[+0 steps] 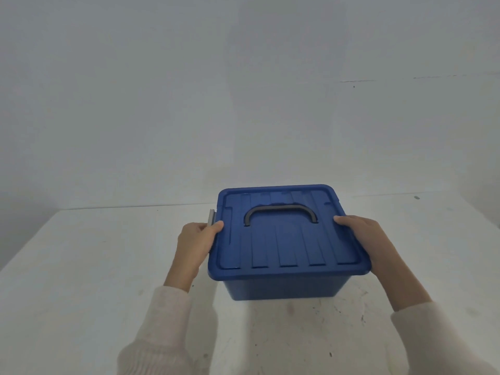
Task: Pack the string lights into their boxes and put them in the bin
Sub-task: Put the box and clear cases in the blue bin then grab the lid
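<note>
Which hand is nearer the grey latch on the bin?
Left. The left hand grips the lid edge right beside the grey latch; the right hand holds the opposite edge.

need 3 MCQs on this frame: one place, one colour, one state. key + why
1. Where does the blue bin stand?
A) on the floor
B) on the white table
C) on a shelf

2. What colour is the handle on the lid?
A) red
B) dark, near black
C) yellow

3. How is the bin?
A) open, lid gone
B) tipped on its side
C) upright, lid on

Key:
1 B, the table top shows all around its base.
2 B, it is a dark arch against the blue lid.
3 C, the lid covers the top, with the left hand and right hand gripping its side edges.
</note>
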A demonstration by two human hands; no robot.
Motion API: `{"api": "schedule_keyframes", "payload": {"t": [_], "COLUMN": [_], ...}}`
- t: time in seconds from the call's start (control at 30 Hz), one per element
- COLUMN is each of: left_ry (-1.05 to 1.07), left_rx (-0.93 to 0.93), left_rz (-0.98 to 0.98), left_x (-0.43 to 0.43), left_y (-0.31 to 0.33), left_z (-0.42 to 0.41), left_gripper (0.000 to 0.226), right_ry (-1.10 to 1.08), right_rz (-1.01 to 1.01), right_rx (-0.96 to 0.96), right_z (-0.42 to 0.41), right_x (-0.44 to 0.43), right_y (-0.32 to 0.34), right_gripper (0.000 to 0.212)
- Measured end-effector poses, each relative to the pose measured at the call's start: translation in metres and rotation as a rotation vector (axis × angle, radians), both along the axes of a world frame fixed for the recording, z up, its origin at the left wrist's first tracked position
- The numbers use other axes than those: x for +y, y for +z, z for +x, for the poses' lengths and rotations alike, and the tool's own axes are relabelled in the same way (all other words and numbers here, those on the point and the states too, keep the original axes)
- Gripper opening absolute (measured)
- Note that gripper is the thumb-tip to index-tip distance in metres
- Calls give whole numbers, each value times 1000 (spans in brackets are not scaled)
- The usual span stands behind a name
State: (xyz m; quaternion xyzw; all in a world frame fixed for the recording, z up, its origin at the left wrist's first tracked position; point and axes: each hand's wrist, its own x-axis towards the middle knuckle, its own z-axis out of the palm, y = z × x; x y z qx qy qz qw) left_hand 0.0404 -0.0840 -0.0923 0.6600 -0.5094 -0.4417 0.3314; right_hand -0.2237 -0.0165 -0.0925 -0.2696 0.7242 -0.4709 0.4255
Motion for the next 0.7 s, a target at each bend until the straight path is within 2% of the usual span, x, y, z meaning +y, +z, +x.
{"api": "schedule_keyframes", "payload": {"t": [0.1, 0.17, 0.3, 0.53, 0.7], "left_ry": [-23, -4, 6, -60, -189], "left_rx": [-374, -510, -627, -839, -1031], "left_rz": [-209, -296, -354, -346, -350], "left_x": [4, 7, 10, 10, 14], "left_y": [-4, -9, -11, -1, 10], "left_z": [-9, -14, -18, -23, -37], "left_gripper": [39, 40, 34, 40, 12], "right_ry": [7, 7, 8, 24, 33], "right_rz": [-20, -31, -34, -43, -37], "right_rx": [40, 58, 89, 135, 164], "right_z": [1, 2, 2, 2, 1], "right_x": [1, 2, 1, 0, -2], "right_y": [-1, -2, -3, -4, -6], "right_gripper": [16, 18, 20, 21, 22]}}
